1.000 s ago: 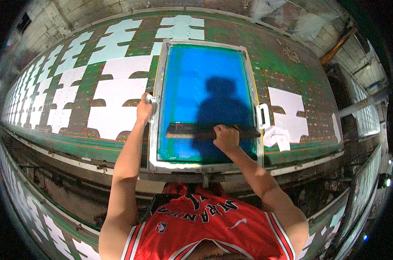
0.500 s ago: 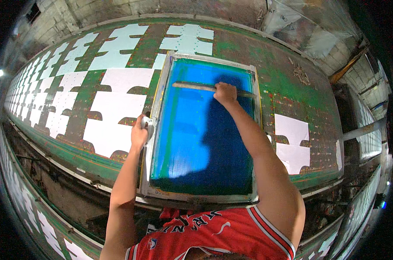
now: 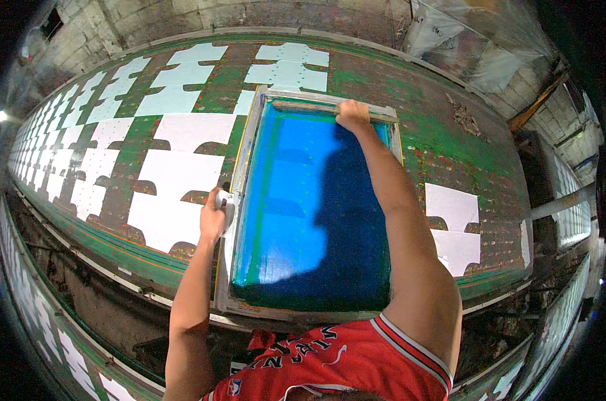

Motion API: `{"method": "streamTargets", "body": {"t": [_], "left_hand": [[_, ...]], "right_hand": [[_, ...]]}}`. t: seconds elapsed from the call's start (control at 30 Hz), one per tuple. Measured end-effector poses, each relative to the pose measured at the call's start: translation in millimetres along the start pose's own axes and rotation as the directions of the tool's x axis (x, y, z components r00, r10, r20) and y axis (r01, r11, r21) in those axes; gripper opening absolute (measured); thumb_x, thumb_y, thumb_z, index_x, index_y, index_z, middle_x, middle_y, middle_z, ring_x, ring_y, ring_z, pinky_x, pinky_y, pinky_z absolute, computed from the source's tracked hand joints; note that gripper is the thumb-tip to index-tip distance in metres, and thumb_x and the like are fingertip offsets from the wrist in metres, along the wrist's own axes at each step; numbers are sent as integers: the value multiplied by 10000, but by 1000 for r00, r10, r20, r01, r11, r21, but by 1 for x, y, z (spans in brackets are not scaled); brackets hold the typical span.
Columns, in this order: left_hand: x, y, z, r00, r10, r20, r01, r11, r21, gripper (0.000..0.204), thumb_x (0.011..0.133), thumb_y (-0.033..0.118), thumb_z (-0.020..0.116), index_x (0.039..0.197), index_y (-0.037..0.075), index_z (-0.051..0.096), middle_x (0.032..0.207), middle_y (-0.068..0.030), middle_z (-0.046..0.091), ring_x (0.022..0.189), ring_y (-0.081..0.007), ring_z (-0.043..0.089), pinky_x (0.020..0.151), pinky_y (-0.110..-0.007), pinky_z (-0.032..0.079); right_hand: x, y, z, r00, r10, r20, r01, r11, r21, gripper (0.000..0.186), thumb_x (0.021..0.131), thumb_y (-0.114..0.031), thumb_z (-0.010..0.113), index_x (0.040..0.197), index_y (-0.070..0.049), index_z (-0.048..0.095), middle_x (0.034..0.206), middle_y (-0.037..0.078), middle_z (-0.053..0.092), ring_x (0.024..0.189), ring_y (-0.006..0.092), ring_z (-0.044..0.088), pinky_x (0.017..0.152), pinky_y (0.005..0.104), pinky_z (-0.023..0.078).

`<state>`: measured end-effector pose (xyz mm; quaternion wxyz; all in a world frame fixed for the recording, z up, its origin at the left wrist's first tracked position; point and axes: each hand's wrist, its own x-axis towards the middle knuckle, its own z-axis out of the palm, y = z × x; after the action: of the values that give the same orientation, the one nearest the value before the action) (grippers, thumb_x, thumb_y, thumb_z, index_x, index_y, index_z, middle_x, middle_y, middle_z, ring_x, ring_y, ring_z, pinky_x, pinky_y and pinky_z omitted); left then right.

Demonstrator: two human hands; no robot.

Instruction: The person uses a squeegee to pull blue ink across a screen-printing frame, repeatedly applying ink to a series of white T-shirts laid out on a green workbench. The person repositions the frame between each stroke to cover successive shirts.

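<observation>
A screen-printing frame point(image 3: 303, 311) lies flat on the long table, its mesh point(image 3: 286, 200) blue inside a green border. My right hand point(image 3: 354, 115) is closed around a long squeegee point(image 3: 303, 107), which lies crosswise along the far end of the mesh. At the frame's left rail, my left hand point(image 3: 213, 217) is closed on a white handle point(image 3: 227, 204). A dark shadow falls over the right half of the mesh.
White cut fabric pieces point(image 3: 176, 194) lie in rows on the green-brown table point(image 3: 410, 87), left of the frame. Another white piece point(image 3: 452, 207) lies to its right. A small dried heap point(image 3: 465, 119) sits at the far right. A plastic sheet point(image 3: 477, 40) hangs behind.
My right hand has pushed the squeegee away from me, from the upper part of the mesh to the frame's far end. My left hand keeps its hold on the handle.
</observation>
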<state>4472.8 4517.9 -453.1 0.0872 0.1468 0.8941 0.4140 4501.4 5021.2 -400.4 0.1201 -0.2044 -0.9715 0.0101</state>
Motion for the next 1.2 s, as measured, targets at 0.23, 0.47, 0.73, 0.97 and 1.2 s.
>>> {"method": "streamTargets", "body": {"t": [0.23, 0.47, 0.73, 0.97, 1.2], "left_hand": [[-1, 5, 1, 1000, 18, -2, -18, 1000, 11, 527, 865, 48, 581, 1366, 202, 533, 967, -279, 708, 942, -433, 698, 809, -481, 527], [2, -16, 9, 997, 73, -5, -73, 997, -26, 571, 848, 18, 560, 1387, 206, 535, 951, -261, 716, 881, -403, 711, 773, -450, 534], [9, -29, 17, 995, 103, -13, -103, 995, -3, 558, 864, 66, 575, 1410, 167, 512, 994, -282, 699, 936, -448, 681, 827, -502, 508], [1, -11, 10, 996, 75, 50, -78, 996, 41, 589, 825, 82, 569, 1407, 161, 512, 1005, -260, 709, 954, -440, 685, 853, -489, 510], [-4, -11, 9, 993, 93, 69, -93, 996, 1, 656, 804, 143, 604, 1450, 154, 486, 1028, -218, 725, 925, -372, 706, 826, -436, 526]], "right_hand": [[3, -1, 9, 1000, 11, 3, -11, 999, -37, 277, 784, -233, 637, 948, -41, 753, 983, 217, 726, 912, 400, 712, 804, 528, 566], [-65, -20, -7, 988, 62, 144, -69, 997, 42, 257, 760, -249, 658, 889, -54, 765, 924, 220, 729, 876, 391, 718, 798, 531, 566], [-241, -88, -41, 964, 119, 238, -138, 988, 65, 255, 755, -187, 647, 962, -170, 794, 914, 142, 738, 881, 365, 710, 796, 526, 552], [-397, -155, -70, 950, 108, 292, -136, 988, 77, 281, 740, -175, 666, 996, -141, 775, 1008, 95, 725, 858, 323, 717, 790, 494, 566], [-510, -210, -86, 943, 91, 321, -143, 980, 141, 407, 708, -178, 713, 1110, -115, 717, 1122, 62, 699, 881, 307, 723, 773, 440, 585]]}}
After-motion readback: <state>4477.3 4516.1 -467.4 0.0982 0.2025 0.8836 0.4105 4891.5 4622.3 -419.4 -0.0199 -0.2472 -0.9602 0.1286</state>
